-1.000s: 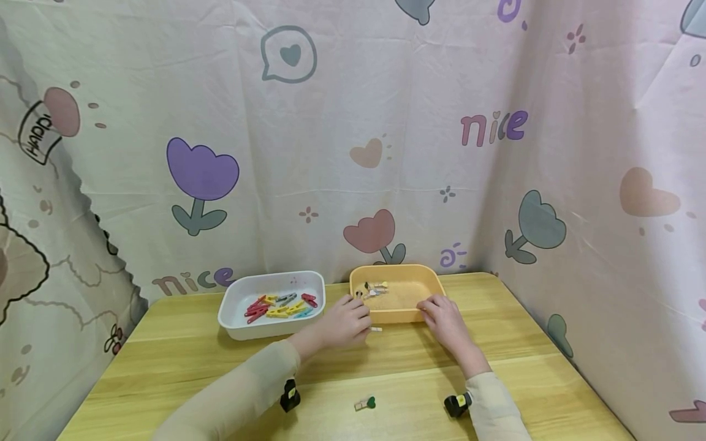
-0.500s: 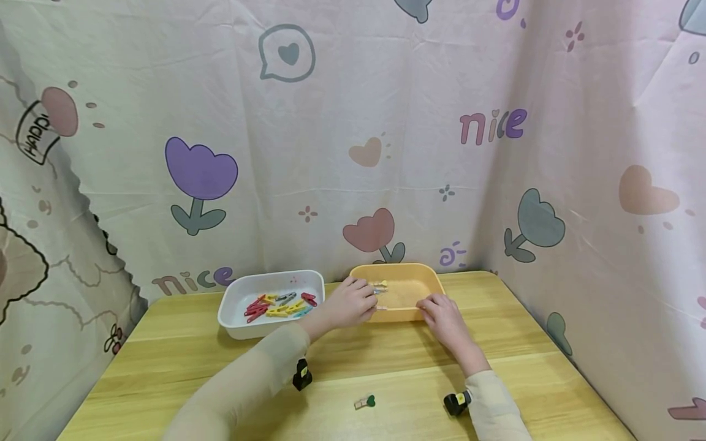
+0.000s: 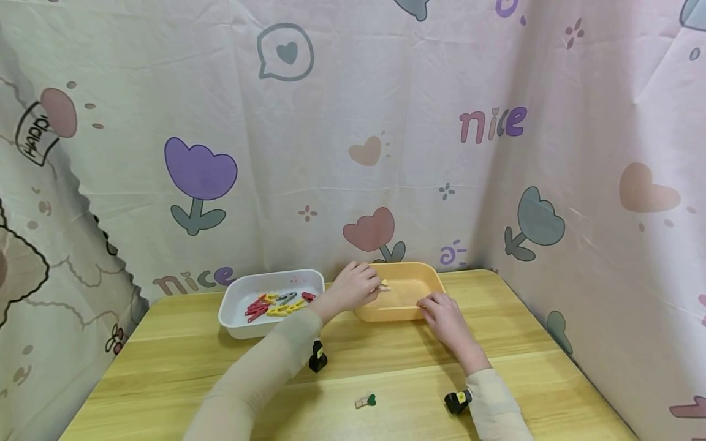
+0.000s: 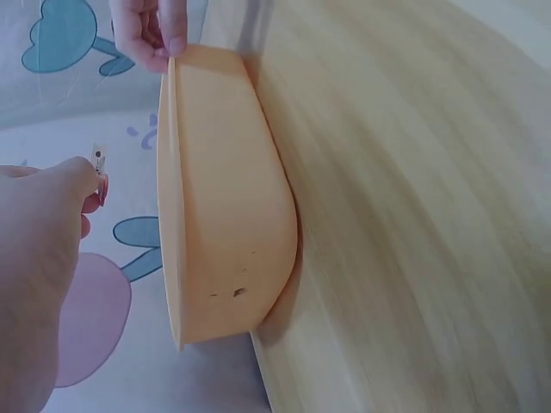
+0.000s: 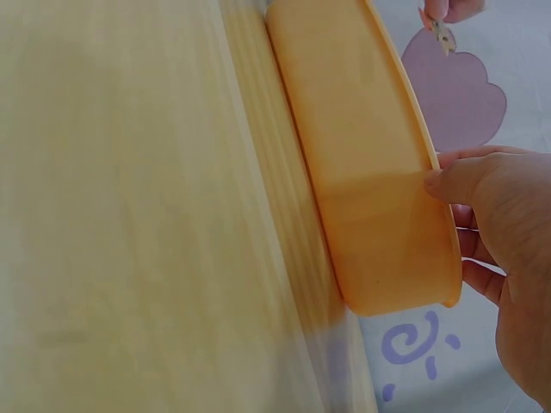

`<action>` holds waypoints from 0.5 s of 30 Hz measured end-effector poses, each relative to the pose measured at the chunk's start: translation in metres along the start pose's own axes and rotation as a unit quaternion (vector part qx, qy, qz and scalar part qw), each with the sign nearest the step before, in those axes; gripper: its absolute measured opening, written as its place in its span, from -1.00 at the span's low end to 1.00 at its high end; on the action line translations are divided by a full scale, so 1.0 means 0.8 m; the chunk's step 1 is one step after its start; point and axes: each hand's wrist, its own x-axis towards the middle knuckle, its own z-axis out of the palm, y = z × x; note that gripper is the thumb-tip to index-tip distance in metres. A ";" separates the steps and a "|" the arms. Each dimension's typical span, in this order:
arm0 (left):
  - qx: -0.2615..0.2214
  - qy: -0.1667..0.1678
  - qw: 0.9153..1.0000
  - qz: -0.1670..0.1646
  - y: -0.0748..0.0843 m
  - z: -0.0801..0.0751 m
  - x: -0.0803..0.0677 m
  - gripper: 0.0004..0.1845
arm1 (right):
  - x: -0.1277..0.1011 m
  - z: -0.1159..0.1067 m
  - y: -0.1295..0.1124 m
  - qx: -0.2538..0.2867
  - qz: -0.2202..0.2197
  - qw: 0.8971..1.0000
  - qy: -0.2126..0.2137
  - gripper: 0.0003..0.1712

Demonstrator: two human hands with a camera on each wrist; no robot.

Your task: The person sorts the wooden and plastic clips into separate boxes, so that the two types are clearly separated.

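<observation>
My left hand (image 3: 371, 284) hovers over the left end of the orange tray (image 3: 410, 313) and pinches a small wooden clip (image 3: 383, 284) between its fingertips. The left wrist view shows that clip (image 4: 100, 165) sticking out of my left hand (image 4: 82, 185) beside the tray's rim (image 4: 169, 215). My right hand (image 3: 432, 304) grips the tray's near right rim. In the right wrist view, my right hand (image 5: 452, 202) has its thumb on the tray's outer wall (image 5: 362, 163) and its fingers behind the rim. The tray's inside is mostly hidden.
A white tray (image 3: 238, 324) with several coloured clothes pegs (image 3: 278, 303) stands left of the orange one. A small clip with a green heart (image 3: 364, 402) lies on the wooden table (image 3: 165, 367) near me. Patterned curtains close in the back and the right side.
My left hand has lifted from the table in front of the orange tray and moved over its left end, carrying the small clip. The right hand has stayed on the rim.
</observation>
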 end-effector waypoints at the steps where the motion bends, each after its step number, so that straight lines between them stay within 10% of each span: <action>1: -0.001 0.000 1.000 -0.004 -0.001 0.002 0.001 -0.90 | 0.000 0.000 0.000 -0.001 0.000 1.000 -0.001 -0.83; 15: -0.019 -0.090 0.992 -0.081 -0.005 0.020 0.011 -0.91 | 0.002 -0.004 -0.002 -0.006 0.008 1.000 -0.018 -0.85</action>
